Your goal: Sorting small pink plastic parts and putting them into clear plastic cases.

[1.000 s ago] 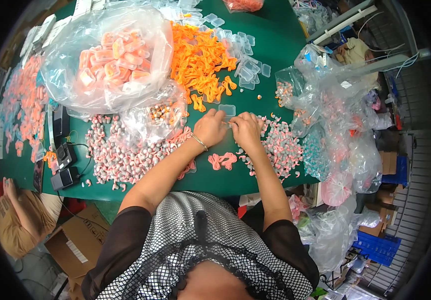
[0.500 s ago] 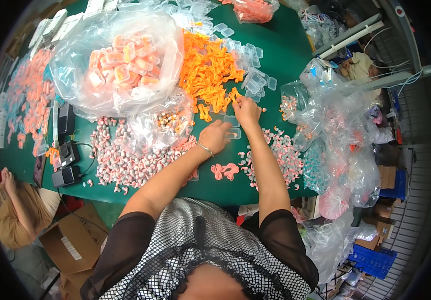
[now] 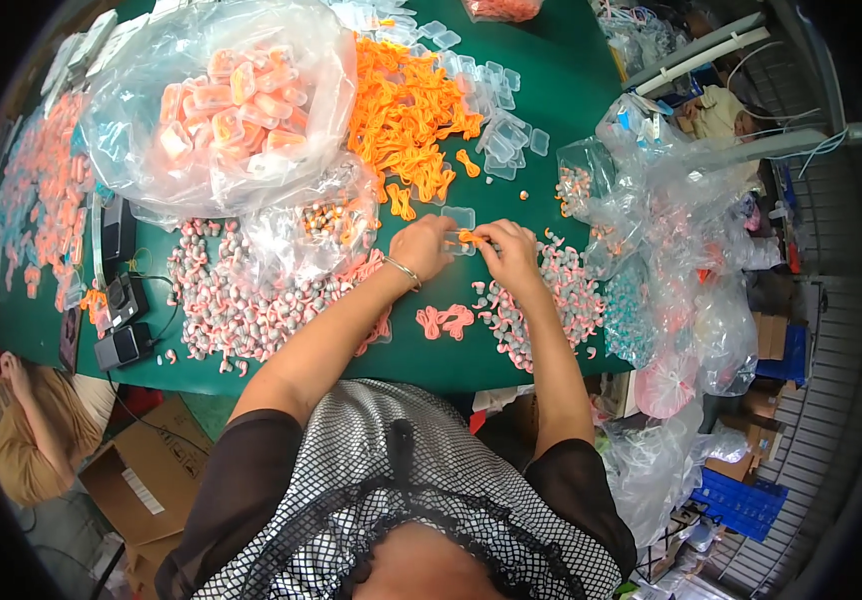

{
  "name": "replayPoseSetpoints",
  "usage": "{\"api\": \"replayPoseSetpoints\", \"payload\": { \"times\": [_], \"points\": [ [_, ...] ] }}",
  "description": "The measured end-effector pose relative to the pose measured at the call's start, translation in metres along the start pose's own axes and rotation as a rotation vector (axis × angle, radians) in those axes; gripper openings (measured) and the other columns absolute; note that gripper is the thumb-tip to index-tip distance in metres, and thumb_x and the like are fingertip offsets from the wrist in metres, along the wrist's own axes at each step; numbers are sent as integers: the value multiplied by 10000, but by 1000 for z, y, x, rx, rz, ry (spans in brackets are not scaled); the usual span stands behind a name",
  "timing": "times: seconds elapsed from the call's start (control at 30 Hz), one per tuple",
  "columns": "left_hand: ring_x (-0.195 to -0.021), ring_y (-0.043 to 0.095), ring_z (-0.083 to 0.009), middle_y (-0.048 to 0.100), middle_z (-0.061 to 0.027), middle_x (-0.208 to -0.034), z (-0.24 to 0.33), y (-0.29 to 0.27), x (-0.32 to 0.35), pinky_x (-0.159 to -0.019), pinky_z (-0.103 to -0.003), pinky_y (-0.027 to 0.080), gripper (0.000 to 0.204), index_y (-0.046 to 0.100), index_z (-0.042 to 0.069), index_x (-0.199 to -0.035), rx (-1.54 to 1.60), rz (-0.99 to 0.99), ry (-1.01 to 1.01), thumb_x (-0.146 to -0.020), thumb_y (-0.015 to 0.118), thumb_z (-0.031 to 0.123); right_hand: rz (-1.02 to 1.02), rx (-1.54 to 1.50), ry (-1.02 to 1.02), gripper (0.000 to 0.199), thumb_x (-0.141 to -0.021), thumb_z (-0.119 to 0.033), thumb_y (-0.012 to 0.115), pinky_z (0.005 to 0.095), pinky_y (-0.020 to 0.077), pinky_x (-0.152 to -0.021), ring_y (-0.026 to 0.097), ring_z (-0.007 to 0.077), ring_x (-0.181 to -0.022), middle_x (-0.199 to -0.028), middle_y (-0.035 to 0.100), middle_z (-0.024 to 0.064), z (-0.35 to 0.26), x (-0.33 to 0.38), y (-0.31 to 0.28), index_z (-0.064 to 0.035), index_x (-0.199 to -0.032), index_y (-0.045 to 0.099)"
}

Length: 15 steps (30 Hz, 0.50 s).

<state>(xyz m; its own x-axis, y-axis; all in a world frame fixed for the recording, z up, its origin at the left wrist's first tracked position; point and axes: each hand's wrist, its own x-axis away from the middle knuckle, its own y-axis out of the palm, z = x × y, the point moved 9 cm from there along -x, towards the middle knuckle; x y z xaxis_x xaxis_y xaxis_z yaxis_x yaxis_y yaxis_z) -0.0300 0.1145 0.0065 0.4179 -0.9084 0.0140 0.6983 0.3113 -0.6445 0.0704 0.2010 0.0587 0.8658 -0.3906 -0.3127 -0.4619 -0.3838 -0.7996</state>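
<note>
Box (image 3: pixel 460 216) sits in from bench's (image 3: pixel 416 355) near edge, left hand (image 3: pixel 421 250) alongside, likely steadying it, finger closure unclear; right hand (image 3: pixel 513 254) pinches orange cord (image 3: pixel 468 237) over it.

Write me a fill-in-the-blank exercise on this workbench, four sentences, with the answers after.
1. The right hand has its grip on a small cord bundle coloured ____.
2. A bracelet circles the person's ____ wrist.
3. The largest cord heap lies to the ____ of the big clear bag.
4. The colour of the table is ____.

Missing words: orange; left; right; green.
</note>
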Motion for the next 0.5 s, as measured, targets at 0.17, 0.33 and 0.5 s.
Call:
{"api": "replayPoseSetpoints", "payload": {
  "times": [0.17, 0.33, 0.5],
  "points": [
    [-844, 611, -292, 601, -88, -896, -2, 0, -2, -726, -384, 494, 481, 573, 124, -1070, 3, -3, -33, -639, 785, 154, -36, 210, -68, 159, -739, -107, 678, 366, 375, -757, 563, 207, -847, -841, 592, 9, -18, -3, 11, -126, -895, 654],
    [-896, 608, -306, 608, -106, -967, 0, -2, -2, -766, -391, 489, 456, 581, 109, -1069, 24, -34, -47, -648, 751, 149, -18, 186, -73, 151, -735, -97, 680, 364, 374, -761, 559, 215, -846, -836, 584, 16, -19, -4, 8, -116, -883, 658],
    [-867, 613, -294, 610, -101, -936, -3, -1, -1, -738, -380, 495, 469, 574, 115, -1070, 4, -4, -28, -649, 780, 146, -51, 212, -127, 127, -739, -86, 671, 367, 375, -756, 556, 226, -826, -823, 579, 25, -22, -4, 18, -102, -864, 652]
  ]
}}
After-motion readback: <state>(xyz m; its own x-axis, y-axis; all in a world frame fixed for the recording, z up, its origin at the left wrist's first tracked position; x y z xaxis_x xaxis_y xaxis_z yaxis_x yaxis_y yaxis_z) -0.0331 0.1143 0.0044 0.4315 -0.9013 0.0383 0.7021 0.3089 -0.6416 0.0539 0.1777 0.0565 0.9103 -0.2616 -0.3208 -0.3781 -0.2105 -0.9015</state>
